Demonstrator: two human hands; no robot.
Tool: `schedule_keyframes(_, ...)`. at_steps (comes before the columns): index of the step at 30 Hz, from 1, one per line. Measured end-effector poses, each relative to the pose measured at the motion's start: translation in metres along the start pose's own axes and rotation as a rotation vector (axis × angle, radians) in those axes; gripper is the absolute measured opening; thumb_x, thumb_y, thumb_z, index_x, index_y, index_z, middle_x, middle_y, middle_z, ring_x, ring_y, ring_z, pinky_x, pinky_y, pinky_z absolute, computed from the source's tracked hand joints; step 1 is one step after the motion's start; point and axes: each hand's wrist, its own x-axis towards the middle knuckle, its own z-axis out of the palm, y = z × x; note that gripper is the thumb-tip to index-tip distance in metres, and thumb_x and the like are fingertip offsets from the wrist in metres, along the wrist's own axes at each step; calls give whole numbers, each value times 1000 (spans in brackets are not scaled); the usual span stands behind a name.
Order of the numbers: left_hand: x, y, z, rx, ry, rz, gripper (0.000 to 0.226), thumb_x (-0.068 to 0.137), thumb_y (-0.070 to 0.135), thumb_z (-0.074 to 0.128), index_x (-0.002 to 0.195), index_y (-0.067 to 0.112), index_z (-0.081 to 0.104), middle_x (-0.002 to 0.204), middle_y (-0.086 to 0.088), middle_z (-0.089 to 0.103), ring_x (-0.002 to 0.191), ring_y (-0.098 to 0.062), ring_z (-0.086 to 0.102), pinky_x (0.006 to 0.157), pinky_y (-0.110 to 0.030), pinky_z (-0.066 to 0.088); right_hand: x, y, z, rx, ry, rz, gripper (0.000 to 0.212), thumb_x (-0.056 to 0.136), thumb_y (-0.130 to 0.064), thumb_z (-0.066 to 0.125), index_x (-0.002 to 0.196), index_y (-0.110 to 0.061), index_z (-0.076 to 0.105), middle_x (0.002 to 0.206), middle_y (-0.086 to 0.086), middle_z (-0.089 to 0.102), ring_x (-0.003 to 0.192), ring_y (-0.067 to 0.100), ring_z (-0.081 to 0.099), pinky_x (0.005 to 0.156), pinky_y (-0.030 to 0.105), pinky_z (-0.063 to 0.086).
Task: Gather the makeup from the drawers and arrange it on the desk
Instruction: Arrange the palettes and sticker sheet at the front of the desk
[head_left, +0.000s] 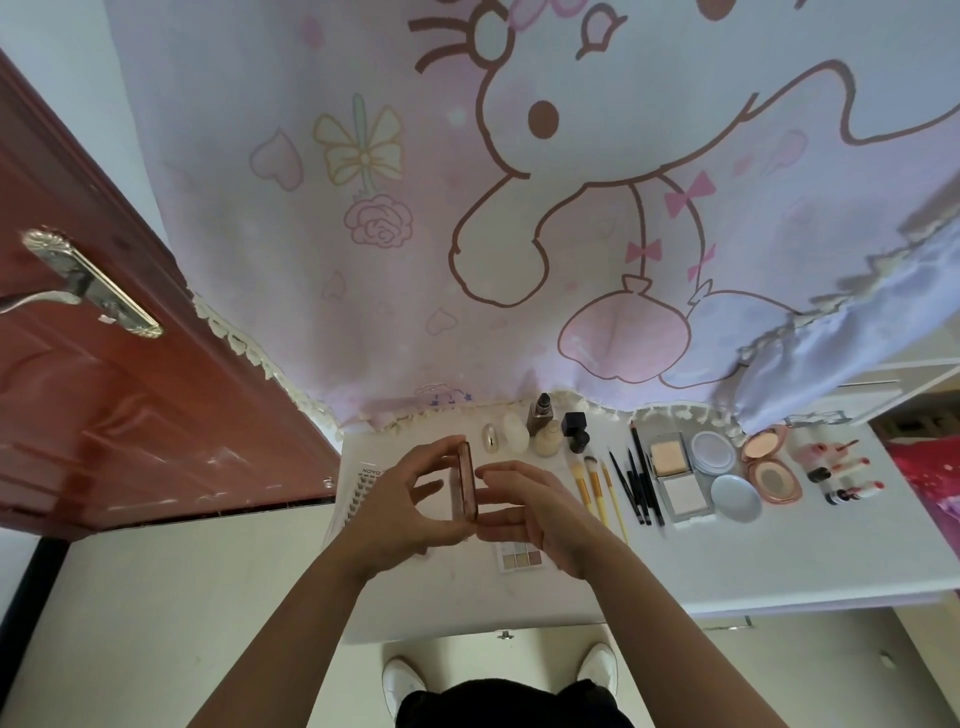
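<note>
Slim rose-brown rectangular plastic case (464, 480), held edge-on above the white desk (727, 561). The left hand (410, 499) and right hand (535, 512) each pinch it between thumb and fingers. Just beneath the grip lies a small pale eyeshadow palette (519, 557). To its right are yellow-handled brushes (592, 483).

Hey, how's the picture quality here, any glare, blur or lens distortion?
Head view: strong wide-angle bending, so the door and desk edge lean outward; daylight glows through the curtain, washing it pale; glare streaks the door's lower panels; the slim case, left hand and right hand look slightly soft.
</note>
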Motion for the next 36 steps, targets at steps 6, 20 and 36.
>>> schedule_keyframes(6, -3, 6, 7, 20, -25, 18, 86, 63, 4, 88, 136, 32, 52, 129, 18, 58, 125, -3, 53, 91, -26, 53, 7, -4, 7, -45, -10, 11, 38, 85, -15, 70, 119, -8, 56, 95, 19, 71, 86, 35, 71, 92, 51, 57)
schedule_keyframes(20, 1, -5, 14, 353, -73, 117, 85, 60, 37, 85, 138, 38, 48, 130, 25, 49, 122, -3, 44, 97, -39, 50, 4, 4, 9, -174, 62, -19, 32, 90, -14, 62, 120, -11, 52, 79, 8, 73, 70, 21, 71, 71, 37, 60)
schedule_keyframes(36, 5, -6, 1, -284, 178, -195, 41, 75, 7, 83, 113, 14, 70, 102, -12, 74, 104, -40, 65, 87, -43, 56, -4, 16, 1, 174, 118, -149, 34, 101, 0, 40, 126, -13, 59, 106, 15, 73, 102, 31, 69, 94, 45, 57)
